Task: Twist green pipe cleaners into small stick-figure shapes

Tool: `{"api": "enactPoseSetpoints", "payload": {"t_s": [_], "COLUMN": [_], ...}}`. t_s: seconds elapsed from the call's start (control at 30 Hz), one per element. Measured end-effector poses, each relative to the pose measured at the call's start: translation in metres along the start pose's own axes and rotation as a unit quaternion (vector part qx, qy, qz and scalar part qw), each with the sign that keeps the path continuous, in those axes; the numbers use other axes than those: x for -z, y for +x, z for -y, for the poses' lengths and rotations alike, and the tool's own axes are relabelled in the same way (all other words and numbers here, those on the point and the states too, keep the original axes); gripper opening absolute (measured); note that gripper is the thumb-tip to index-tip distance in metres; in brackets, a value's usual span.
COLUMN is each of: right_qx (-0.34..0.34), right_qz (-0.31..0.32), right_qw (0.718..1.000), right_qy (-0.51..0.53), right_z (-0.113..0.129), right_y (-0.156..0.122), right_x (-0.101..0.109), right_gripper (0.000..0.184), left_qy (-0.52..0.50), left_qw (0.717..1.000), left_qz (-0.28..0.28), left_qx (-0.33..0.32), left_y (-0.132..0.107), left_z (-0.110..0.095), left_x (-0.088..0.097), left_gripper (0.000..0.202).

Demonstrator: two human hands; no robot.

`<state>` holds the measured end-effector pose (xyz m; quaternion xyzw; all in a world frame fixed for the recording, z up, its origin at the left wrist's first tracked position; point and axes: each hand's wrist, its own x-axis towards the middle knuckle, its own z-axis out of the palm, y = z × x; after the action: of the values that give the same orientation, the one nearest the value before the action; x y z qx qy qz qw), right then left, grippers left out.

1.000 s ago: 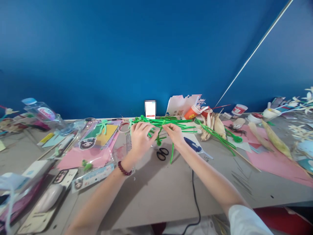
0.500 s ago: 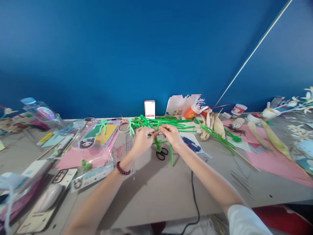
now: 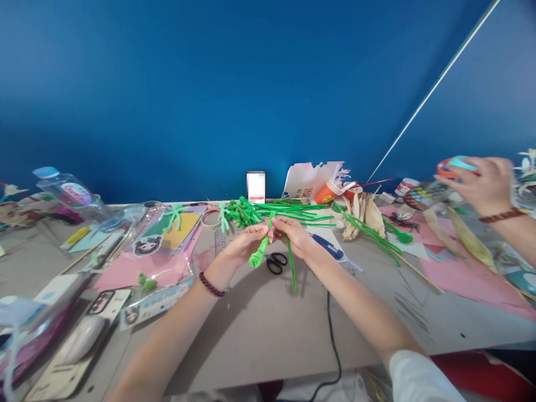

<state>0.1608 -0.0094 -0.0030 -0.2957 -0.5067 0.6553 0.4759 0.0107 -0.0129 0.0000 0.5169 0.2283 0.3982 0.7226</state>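
Between my fingertips is a green pipe-cleaner figure (image 3: 260, 251), its coiled round end hanging down to the lower left. My left hand (image 3: 248, 241) pinches it from the left, a dark beaded bracelet on that wrist. My right hand (image 3: 293, 234) closes on its upper part from the other side. A loose green pipe-cleaner length (image 3: 292, 265) hangs below my right fingers; where it joins is hidden. Black-handled scissors (image 3: 277, 263) lie on the table just under my hands. Behind them rests a pile of green pipe-cleaner pieces (image 3: 243, 212) with long straight stems (image 3: 299, 210).
A phone (image 3: 256, 186) leans on the blue wall. A blue glue gun (image 3: 327, 245) lies right of my hands, near red paper cups (image 3: 328, 192) and dried husks (image 3: 372, 215). At far right, another person's hand (image 3: 486, 181) holds a roll of tape. A clear bottle (image 3: 75, 192) lies left.
The figure has turned in my fingers, so its coiled end now points to the lower left. Another person's hand with a tape roll has come in at the right.
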Motion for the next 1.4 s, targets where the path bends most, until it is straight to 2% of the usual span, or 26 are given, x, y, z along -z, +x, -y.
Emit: {"api": "enactPoseSetpoints", "payload": {"t_s": [0.1,0.17,0.27,0.33,0.37,0.43,0.47,0.5,0.53,0.57,0.6,0.63,0.77,0.87,0.97,1.03,1.07,1.17,1.4], "right_qx": [0.009,0.025,0.047,0.057,0.061,0.072,0.078,0.084,0.09,0.096,0.1,0.104,0.099,0.088,0.085,0.088,0.091,0.097,0.055], "right_qz": [-0.045,-0.09,-0.146,-0.174,-0.185,-0.2,-0.204,-0.206,-0.205,-0.203,-0.201,-0.2,-0.204,-0.196,-0.17,-0.142,-0.125,-0.07,0.007], "right_qw": [0.999,0.994,0.981,0.97,0.964,0.955,0.952,0.951,0.951,0.95,0.95,0.95,0.956,0.96,0.967,0.973,0.977,0.986,0.996], "right_qy": [-0.012,-0.049,-0.118,-0.16,-0.179,-0.206,-0.212,-0.215,-0.215,-0.215,-0.216,-0.214,-0.184,-0.178,-0.171,-0.157,-0.147,-0.117,-0.065], "right_z": [-0.001,-0.002,-0.003,-0.002,-0.002,0.0,0.001,0.001,0.001,0.001,0.001,0.0,-0.001,-0.001,0.0,0.001,0.001,0.004,0.013], "right_y": [0.002,0.005,0.007,0.006,0.006,0.004,0.003,0.002,0.001,0.0,0.0,-0.001,-0.003,-0.004,-0.003,-0.002,-0.002,-0.002,-0.007], "right_x": [0.002,0.005,0.009,0.01,0.009,0.007,0.005,0.004,0.002,0.0,-0.001,-0.003,-0.008,-0.009,-0.008,-0.007,-0.007,-0.006,-0.007], "right_gripper": [0.03,0.028,0.028,0.028,0.027,0.026,0.025,0.024,0.024,0.023,0.023,0.023,0.023,0.024,0.025,0.025,0.025,0.025,0.029], "left_qy": [0.02,0.074,0.214,0.345,0.421,0.574,0.631,0.671,0.695,0.705,0.702,0.689,0.589,0.504,0.373,0.253,0.197,0.097,0.061], "left_qw": [0.999,0.995,0.963,0.906,0.862,0.741,0.691,0.654,0.631,0.624,0.631,0.65,0.761,0.822,0.903,0.955,0.972,0.993,0.998], "left_qz": [-0.028,-0.064,-0.149,-0.204,-0.224,-0.239,-0.221,-0.203,-0.191,-0.186,-0.185,-0.186,-0.166,-0.18,-0.178,-0.144,-0.123,-0.068,0.002], "left_qx": [-0.004,-0.015,-0.063,-0.132,-0.173,-0.252,-0.273,-0.285,-0.287,-0.283,-0.273,-0.26,-0.215,-0.194,-0.118,-0.063,-0.043,-0.016,-0.03], "left_y": [0.002,0.003,0.004,0.002,0.0,-0.005,-0.007,-0.009,-0.01,-0.01,-0.009,-0.008,-0.002,0.0,0.001,0.001,0.001,0.003,0.005], "left_z": [0.002,0.003,0.001,-0.005,-0.009,-0.016,-0.019,-0.021,-0.021,-0.02,-0.018,-0.016,-0.008,-0.008,-0.008,-0.007,-0.006,-0.004,0.002], "left_x": [0.0,0.001,0.003,0.003,0.003,0.003,0.002,0.001,0.0,-0.001,-0.002,-0.002,-0.002,-0.001,0.001,0.004,0.006,0.007,0.001], "left_gripper": [0.024,0.022,0.022,0.023,0.023,0.023,0.023,0.022,0.021,0.02,0.02,0.02,0.021,0.02,0.021,0.022,0.022,0.023,0.034]}}
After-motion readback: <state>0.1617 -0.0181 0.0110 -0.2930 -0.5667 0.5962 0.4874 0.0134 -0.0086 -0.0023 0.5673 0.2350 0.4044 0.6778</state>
